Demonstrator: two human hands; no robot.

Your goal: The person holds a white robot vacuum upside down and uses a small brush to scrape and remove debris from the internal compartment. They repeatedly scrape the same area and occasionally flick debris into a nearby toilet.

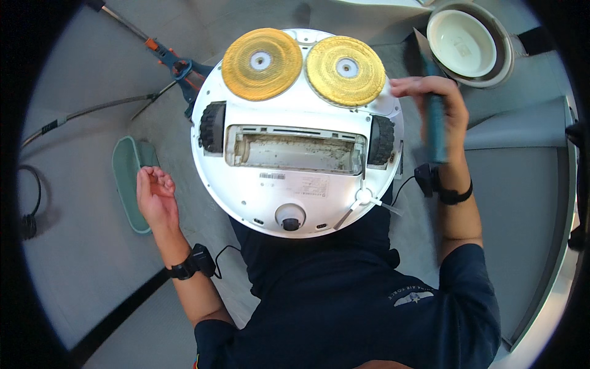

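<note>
A white robot vacuum (286,189) lies upside down over the person's lap. Two round yellow mop pads (262,64) top it, and below them are black wheels (381,139) and an uncovered, dirt-specked brush bay (295,150). A white side brush (364,197) sits near the lower right rim. My right hand (438,108), right of the robot, grips a long teal handle (435,124); a pointed, blade-like piece shows at its upper end. My left hand (158,193) is empty, its fingers loosely curled, beside a green plastic container (126,184).
A blue and orange tool with metal rods (182,69) lies at upper left, with a hose (101,107) running left. At upper right a white bowl (461,44) sits inside a larger round vessel (504,69). A grey panelled surface (516,207) stands at right.
</note>
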